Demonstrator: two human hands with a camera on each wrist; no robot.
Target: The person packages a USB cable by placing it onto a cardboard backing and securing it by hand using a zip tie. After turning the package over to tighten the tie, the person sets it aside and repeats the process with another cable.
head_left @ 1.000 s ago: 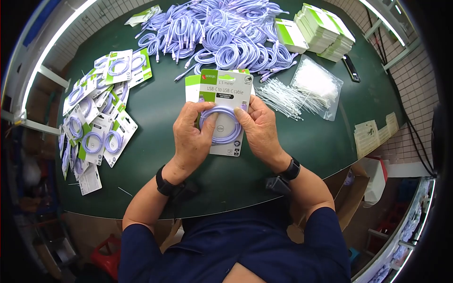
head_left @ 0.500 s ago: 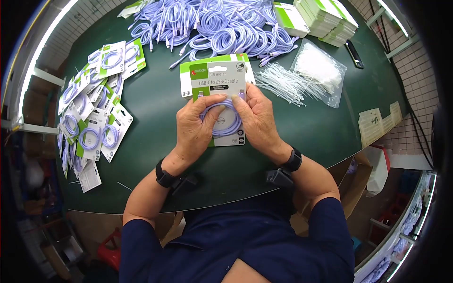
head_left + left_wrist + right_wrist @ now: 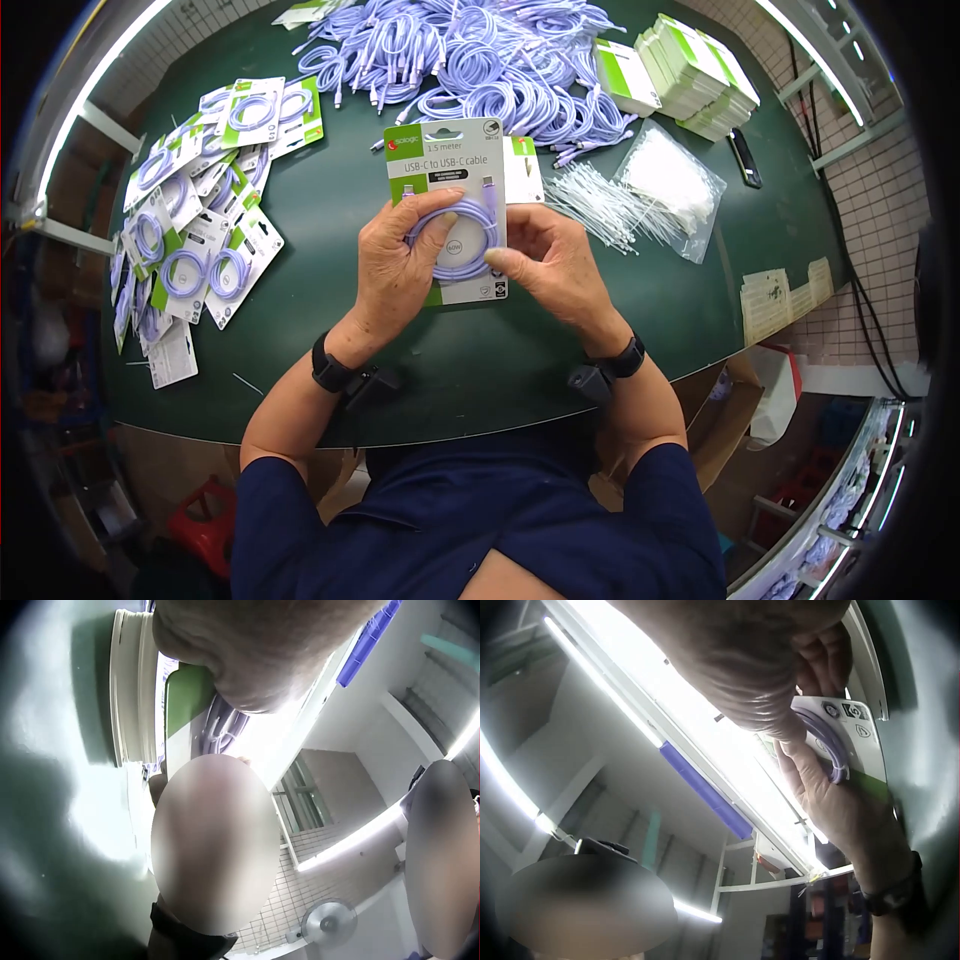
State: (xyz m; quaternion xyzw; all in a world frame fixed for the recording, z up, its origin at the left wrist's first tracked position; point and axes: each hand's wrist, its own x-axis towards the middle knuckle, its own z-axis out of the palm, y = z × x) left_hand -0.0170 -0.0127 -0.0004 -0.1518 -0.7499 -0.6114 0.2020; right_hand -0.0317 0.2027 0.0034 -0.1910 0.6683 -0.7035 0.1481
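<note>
Inward of the table's [image 3: 320, 230] near edge, our left hand [image 3: 392, 258] grips and right hand [image 3: 560, 268] pinches 1 cable card [image 3: 455, 247], probably settling its coil [image 3: 489, 228]; next likely needs steady, level support.

Lilac cable [image 3: 462, 271], green-and-white card [image 3: 446, 161]

A slim black cutter-like tool [image 3: 744, 158] lies on the dark green tabletop [image 3: 325, 215], worn yellowish paper sheets [image 3: 785, 297] along its right edge. Below I can see an open brown cardboard box [image 3: 728, 418] and a red plastic stool [image 3: 206, 530].
</note>
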